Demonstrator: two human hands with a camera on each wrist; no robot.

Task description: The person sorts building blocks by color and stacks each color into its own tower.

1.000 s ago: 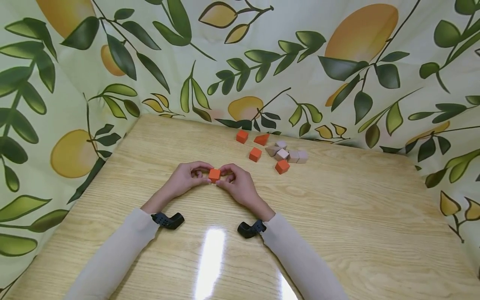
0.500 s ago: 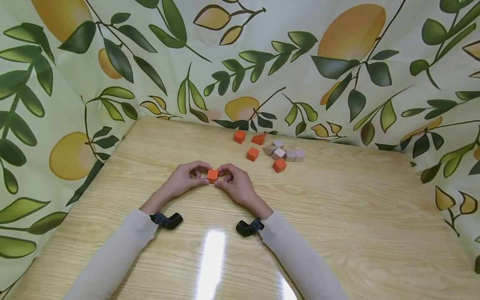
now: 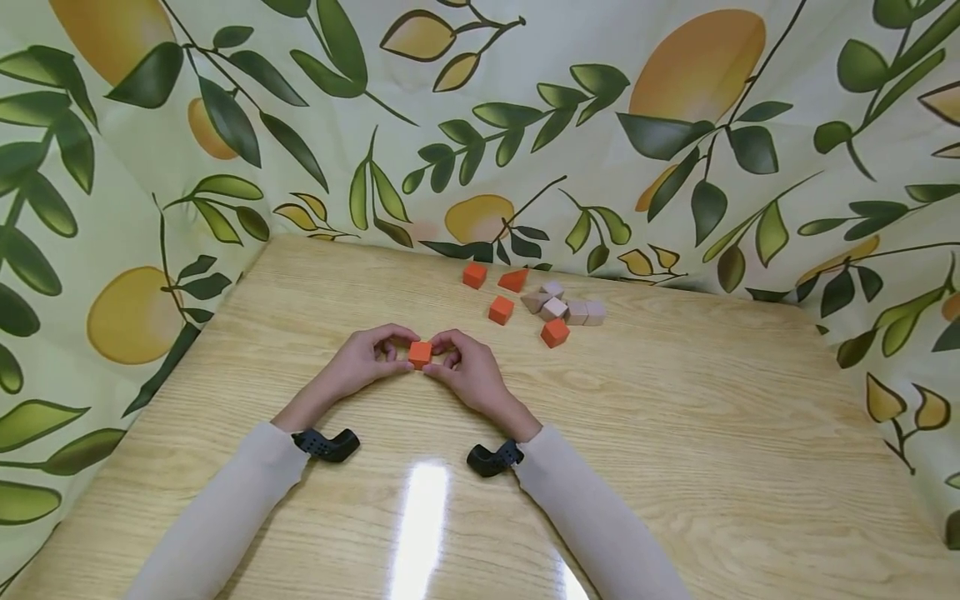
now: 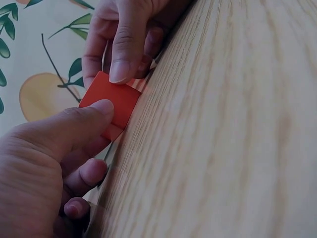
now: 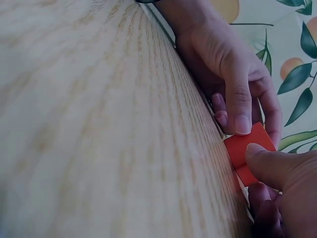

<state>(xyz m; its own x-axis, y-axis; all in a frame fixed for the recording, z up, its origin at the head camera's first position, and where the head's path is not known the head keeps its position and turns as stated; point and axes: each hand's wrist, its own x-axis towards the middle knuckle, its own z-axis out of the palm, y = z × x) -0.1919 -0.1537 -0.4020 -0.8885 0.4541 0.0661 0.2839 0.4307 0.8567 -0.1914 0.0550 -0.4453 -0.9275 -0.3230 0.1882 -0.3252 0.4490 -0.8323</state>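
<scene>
Between both hands, an orange block (image 3: 420, 355) sits on the wooden table, cube-like from above. My left hand (image 3: 365, 360) pinches its left side with thumb and forefinger. On the opposite side, my right hand (image 3: 468, 368) pinches it the same way. In the left wrist view, both thumbs lie against the near face of the orange block (image 4: 110, 96), and a line crosses it near the left thumb. The right wrist view shows the same orange block (image 5: 242, 148) close to the tabletop; the fingers behind it are partly hidden.
Farther back are loose orange cubes (image 3: 501, 310), an orange triangular block (image 3: 513, 279) and a cluster of pale wooden blocks (image 3: 555, 308). One more orange cube (image 3: 555, 333) lies at the cluster's front. A leaf-and-fruit patterned cloth (image 3: 420, 100) borders the table (image 3: 712, 433).
The whole head view shifts slightly left. Both hands keep their pinch on the orange block, with little visible movement relative to the table.
</scene>
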